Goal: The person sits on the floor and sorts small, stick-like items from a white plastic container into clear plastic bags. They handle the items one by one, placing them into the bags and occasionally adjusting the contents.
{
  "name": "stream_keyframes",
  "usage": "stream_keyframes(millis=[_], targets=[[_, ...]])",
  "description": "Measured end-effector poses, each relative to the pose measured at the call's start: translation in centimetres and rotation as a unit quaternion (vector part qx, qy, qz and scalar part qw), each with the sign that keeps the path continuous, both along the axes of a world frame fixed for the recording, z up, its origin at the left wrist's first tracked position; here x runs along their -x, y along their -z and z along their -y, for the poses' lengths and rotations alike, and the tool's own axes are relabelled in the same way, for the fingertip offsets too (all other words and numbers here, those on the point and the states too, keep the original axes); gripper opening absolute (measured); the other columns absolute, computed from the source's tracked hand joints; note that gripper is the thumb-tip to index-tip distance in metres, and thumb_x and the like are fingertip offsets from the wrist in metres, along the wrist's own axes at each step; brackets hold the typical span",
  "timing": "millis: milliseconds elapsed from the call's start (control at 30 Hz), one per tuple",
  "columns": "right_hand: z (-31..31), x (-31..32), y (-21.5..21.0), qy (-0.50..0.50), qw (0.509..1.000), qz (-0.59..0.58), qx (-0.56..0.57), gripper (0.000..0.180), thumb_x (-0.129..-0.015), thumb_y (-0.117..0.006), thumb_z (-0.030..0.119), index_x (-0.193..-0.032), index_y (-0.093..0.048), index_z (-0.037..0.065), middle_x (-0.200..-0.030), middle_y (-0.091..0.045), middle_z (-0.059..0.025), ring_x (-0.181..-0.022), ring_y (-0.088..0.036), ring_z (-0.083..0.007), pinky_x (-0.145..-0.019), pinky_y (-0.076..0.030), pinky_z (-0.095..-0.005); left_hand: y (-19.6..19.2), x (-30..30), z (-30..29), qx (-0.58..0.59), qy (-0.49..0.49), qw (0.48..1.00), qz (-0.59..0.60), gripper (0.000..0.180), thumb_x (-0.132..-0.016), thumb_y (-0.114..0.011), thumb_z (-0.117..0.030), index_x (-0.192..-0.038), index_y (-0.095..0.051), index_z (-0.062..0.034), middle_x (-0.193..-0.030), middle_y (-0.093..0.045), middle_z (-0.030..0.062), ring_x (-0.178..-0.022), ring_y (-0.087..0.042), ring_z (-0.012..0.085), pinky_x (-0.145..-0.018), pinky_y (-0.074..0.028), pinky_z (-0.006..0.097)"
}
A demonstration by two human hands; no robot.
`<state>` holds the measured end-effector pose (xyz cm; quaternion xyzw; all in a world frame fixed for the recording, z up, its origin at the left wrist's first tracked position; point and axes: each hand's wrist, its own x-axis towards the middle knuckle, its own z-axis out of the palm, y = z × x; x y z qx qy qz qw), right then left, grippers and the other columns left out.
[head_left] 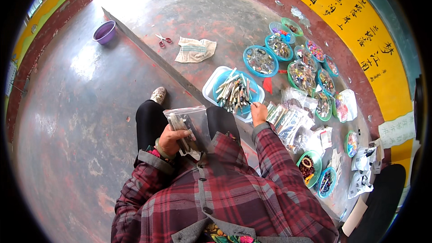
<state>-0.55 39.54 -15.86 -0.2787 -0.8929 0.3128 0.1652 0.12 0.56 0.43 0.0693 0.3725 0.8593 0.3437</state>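
My left hand [170,140] is closed around a clear plastic bag [198,123], held over my lap. Several slim, stick-like pieces, dark and pale, show inside it; their exact kind is unclear. My right hand [258,112] reaches to the near right edge of a round blue basket [219,82], its fingers pinched together. A small dark tip shows at the fingers, too small to name. Heaped in that basket are many slender sticks [235,92], pen-like, in white, brown, green and black. The basket sits in a white tub [207,89].
Right of my right hand lie filled clear bags [292,123]. Beyond stand several blue and green baskets [260,61] of small trinkets; a green one [310,169] holds beads. A cloth [195,50], red-handled scissors [163,41] and a purple basin [104,32] lie on the floor, near a step edge [148,53].
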Motion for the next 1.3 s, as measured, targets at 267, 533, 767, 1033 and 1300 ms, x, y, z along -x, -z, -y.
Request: stream_keyframes(millis=[267,533,767,1033,1300], targets=[[0.1,-3.7,-3.0,0.065,0.961,-0.119,0.243,0.028,-0.087,-0.061,0.021,-0.103,-0.064,-0.001,-0.081,-0.068,-0.0097,-0.072,-0.065,-0.0173,-0.061,-0.050,-0.0286,-0.3,-0.1,0.0,0.001,0.007,1.000,-0.002,0.034,-0.076,-0.067,-0.005,-0.108,-0.057,0.0012,-0.098,-0.064,0.0141,-0.084,-0.062,0.0203,-0.075,-0.050,0.031],[0.1,-5.7,-8.0,0.119,0.898,-0.253,0.341,0.020,-0.094,-0.054,0.017,-0.102,-0.058,-0.001,-0.089,-0.064,-0.0065,-0.077,-0.064,-0.0129,-0.059,-0.050,-0.0235,-0.5,-0.2,0.0,0.004,0.009,1.000,-0.004,0.034,-0.075,-0.067,-0.005,-0.107,-0.057,0.0012,-0.098,-0.065,0.0140,-0.085,-0.062,0.0204,-0.076,-0.049,0.032],[1.1,-6.5,-12.8,0.036,0.821,-0.270,0.502,0.016,-0.094,-0.052,0.017,-0.106,-0.054,0.006,-0.082,-0.064,-0.0060,-0.072,-0.064,-0.0151,-0.058,-0.049,-0.0241,-0.1,-0.2,0.3,0.013,0.013,1.000,-0.011,0.034,-0.075,-0.066,-0.005,-0.107,-0.058,0.0011,-0.098,-0.065,0.0123,-0.085,-0.061,0.0204,-0.078,-0.048,0.032],[11.3,-9.9,-16.5,-0.201,0.783,0.022,0.588,0.017,-0.094,-0.049,0.009,-0.108,-0.058,0.007,-0.088,-0.063,-0.0055,-0.079,-0.064,-0.0159,-0.062,-0.050,-0.0230,-0.2,-0.3,0.3,0.015,-0.003,1.000,0.008,0.031,-0.078,-0.065,-0.005,-0.108,-0.058,0.0002,-0.098,-0.065,0.0104,-0.086,-0.061,0.0195,-0.079,-0.048,0.033],[13.7,-10.9,-19.9,-0.569,0.792,0.094,0.199,0.029,-0.083,-0.052,0.000,-0.109,-0.062,0.008,-0.103,-0.062,-0.0069,-0.094,-0.061,-0.0204,-0.083,-0.047,-0.0286,-0.1,-0.3,0.5,0.034,-0.007,0.999,0.009,0.028,-0.079,-0.065,-0.008,-0.106,-0.060,-0.0004,-0.096,-0.065,0.0084,-0.085,-0.061,0.0171,-0.078,-0.048,0.031]])
